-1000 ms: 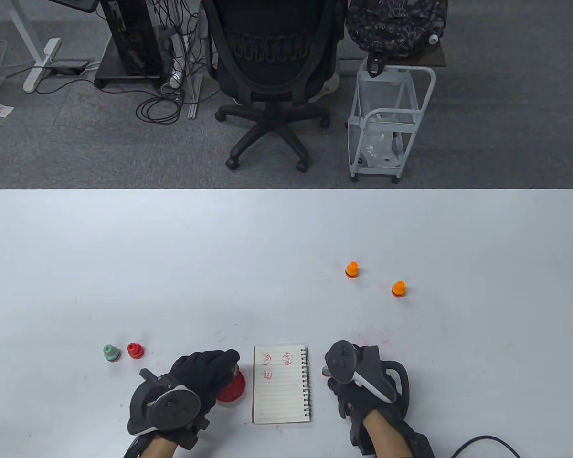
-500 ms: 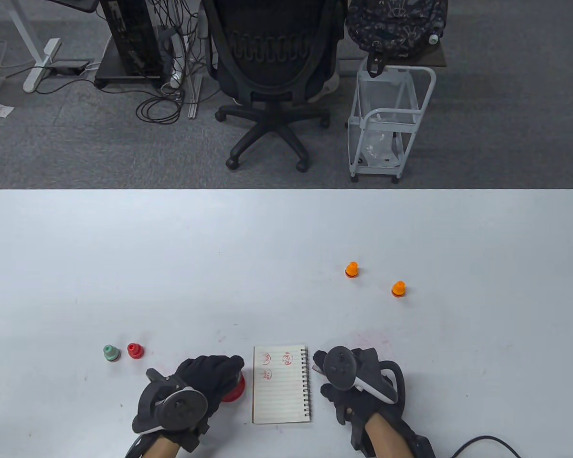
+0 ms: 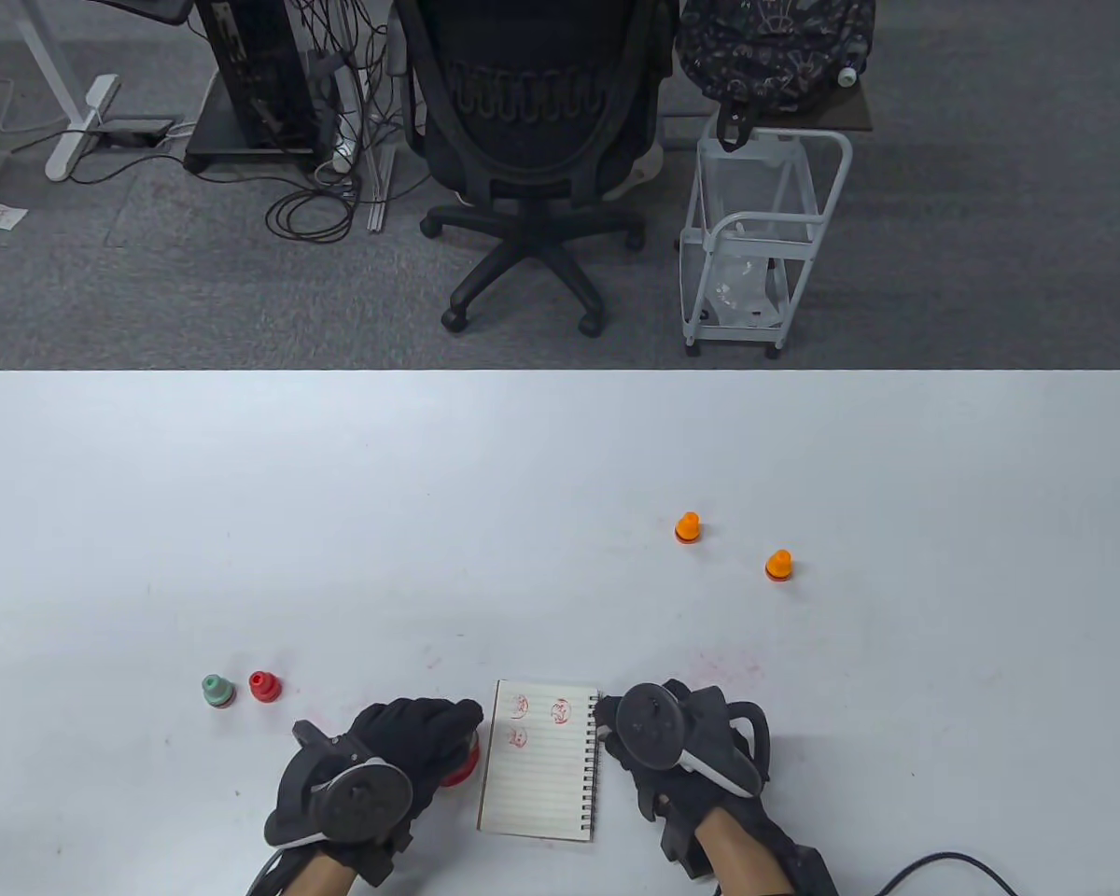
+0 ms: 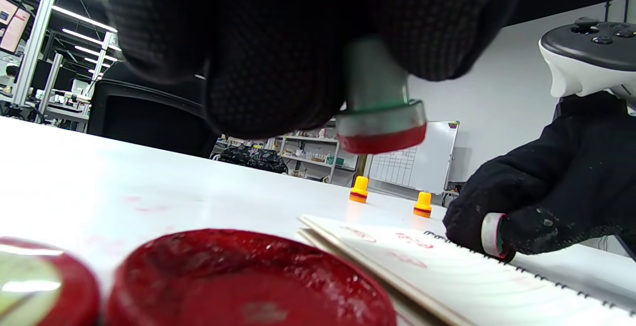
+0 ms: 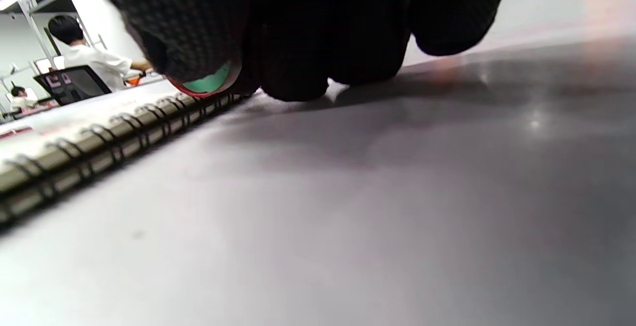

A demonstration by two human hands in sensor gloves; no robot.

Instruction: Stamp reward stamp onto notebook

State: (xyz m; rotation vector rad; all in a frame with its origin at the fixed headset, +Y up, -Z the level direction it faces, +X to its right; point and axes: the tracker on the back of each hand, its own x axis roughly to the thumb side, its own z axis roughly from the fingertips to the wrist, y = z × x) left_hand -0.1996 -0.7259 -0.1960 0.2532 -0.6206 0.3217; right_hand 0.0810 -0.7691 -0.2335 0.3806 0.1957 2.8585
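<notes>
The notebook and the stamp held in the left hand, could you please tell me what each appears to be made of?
Notebook: matte lined paper, judging by the ruled page with red imprints, bound with a dark coil, likely wire, along one edge.
Stamp in the left hand: apparently moulded plastic, with a smooth greenish handle, a pale collar and a red-inked face; whether that face is rubber cannot be told.

white lined notebook (image 3: 537, 770), red prints; red ink pad (image 4: 248, 279); two orange stamps (image 3: 687, 528)

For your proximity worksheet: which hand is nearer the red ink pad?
Left. The left hand hangs right over the ink pad, holding a stamp above it. The right hand is across the notebook, by its spiral edge.
</notes>
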